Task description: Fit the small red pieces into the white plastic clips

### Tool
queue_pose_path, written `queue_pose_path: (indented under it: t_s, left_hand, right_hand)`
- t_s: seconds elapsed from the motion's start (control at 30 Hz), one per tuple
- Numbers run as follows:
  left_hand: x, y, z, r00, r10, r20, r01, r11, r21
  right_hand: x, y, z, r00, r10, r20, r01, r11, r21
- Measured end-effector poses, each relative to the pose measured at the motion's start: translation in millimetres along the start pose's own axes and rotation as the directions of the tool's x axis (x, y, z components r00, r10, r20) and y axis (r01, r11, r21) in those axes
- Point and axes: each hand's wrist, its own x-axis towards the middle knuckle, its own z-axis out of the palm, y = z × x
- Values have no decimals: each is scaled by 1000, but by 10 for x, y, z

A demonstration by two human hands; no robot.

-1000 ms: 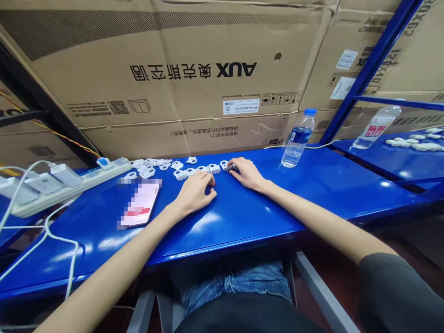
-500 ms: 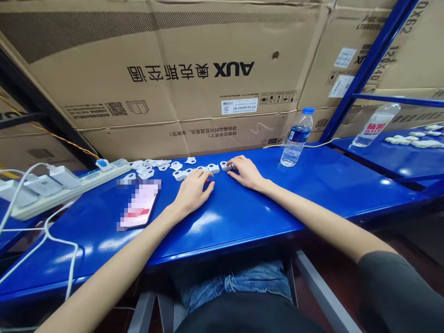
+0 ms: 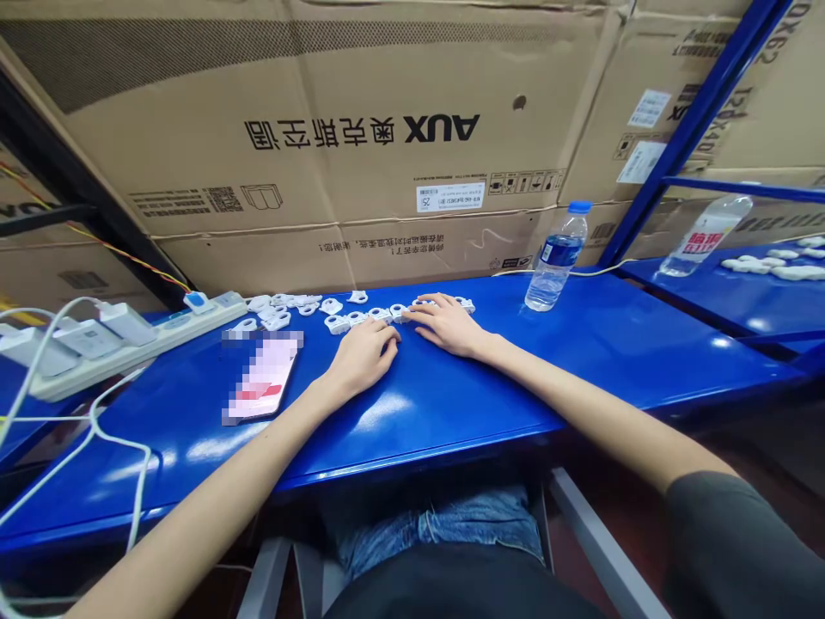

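Here, left hand [image 3: 364, 357] and right hand [image 3: 452, 325], grips unclear, along one white-piece row [image 3: 398, 313]; two bottles [image 3: 553, 266]

Pale glare spots the glossy blue metal bench [image 3: 464, 395], dim shadow lies beneath, and pixelation partly covers the flat, pink-screened phone [image 3: 269, 378].

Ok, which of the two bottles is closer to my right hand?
The blue-capped bottle, on the blue table beneath your right hand; the red-lettered bottle sits farther right, on a neighbouring table.
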Motion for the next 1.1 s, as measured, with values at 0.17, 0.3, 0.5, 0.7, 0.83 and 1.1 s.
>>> queue_pose_path:
  t_s: [0.17,0.3,0.5,0.7,0.83,1.1]
  left_hand:
    - [4,8,-22,1000,-13,2,13,1000,-6]
    - [6,-7,-21,1000,-11,5,11,999,-36]
    - [-3,-28,-7,999,-42,-30,40,997,-71]
    - [25,-10,-24,980,-172,-105,134,945,-298]
    - [58,-28,-13,952,-293,-94,218,857,-467]
    - [70,-30,2,933,-347,-95,237,791,-565]
  right_hand:
    - [-36,-24,-49,1000,-10,-16,9,1000,-11]
    - [-60,-69,-104,1000,-16,-4,16,999,-31]
    - [-105,-111,-155,1000,-8,-9,8,1000,-7]
    - [-151,-128,-202,1000,-26,-18,26,1000,13]
    - [-156,-145,-210,998,-54,-33,54,999,4]
    - [-160,-190,-226,992,-93,-83,96,994,41]
